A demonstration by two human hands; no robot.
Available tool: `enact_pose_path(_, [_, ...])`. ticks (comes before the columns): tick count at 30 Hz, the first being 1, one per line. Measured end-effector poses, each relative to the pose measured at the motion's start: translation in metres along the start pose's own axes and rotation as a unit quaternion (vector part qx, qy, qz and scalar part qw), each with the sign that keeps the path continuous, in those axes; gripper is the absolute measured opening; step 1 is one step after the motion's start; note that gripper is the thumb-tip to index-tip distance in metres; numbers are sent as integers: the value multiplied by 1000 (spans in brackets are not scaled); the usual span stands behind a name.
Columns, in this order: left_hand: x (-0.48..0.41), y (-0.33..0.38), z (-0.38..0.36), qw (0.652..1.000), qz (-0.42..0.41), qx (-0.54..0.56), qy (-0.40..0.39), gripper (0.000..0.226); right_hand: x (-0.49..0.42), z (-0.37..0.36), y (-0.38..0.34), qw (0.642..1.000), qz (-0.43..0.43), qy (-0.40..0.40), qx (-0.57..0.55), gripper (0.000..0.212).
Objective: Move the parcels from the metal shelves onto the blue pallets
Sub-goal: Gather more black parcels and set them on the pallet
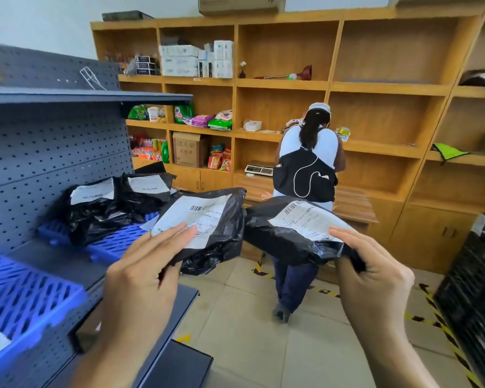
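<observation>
My left hand grips a black plastic parcel with a white label, held in the air just right of the metal shelf. A second black labelled parcel is pinched at its near edge by my right hand, over the floor. Two more black parcels lie on a blue pallet on the shelf's middle level. Another blue pallet sits nearer to me at the lower left.
A person with a black backpack stands ahead at wooden shelves holding boxes and snack packs. A black crate is at the right edge. Yellow-black tape marks the tiled floor.
</observation>
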State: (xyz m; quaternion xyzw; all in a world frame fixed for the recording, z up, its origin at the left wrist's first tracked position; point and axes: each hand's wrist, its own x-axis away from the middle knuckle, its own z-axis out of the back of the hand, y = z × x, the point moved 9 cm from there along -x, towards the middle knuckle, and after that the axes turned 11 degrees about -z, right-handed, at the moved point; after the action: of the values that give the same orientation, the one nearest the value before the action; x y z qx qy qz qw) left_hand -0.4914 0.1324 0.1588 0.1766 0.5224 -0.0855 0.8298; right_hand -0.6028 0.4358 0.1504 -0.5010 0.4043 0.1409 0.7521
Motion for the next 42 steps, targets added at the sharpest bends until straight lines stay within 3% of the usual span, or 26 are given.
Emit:
enact_pose_path(10, [-37, -17, -92, 999, 28, -26, -1, 60, -76, -49, 91, 998, -41, -30, -38, 41])
enact_pose_path(17, [-50, -52, -124, 998, 53, -47, -4, 60, -101, -108, 120, 996, -36, -58, -63, 35])
enact_pose_path(21, [-59, -79, -142, 996, 64, -57, -8, 59, -112, -148, 139, 991, -74, -72, -85, 43])
enact_pose_path(27, [-96, -123, -169, 997, 39, -53, 28, 42, -147, -211, 148, 991, -76, -71, -89, 46])
enact_pose_path(33, [-136, -173, -185, 995, 36, -44, 82, 44, -189, -276, 147, 991, -61, -67, -103, 51])
enact_pose_path(42, [-144, -235, -187, 990, 58, -81, 101, 47, -210, -371, 140, 987, -31, -97, -122, 48])
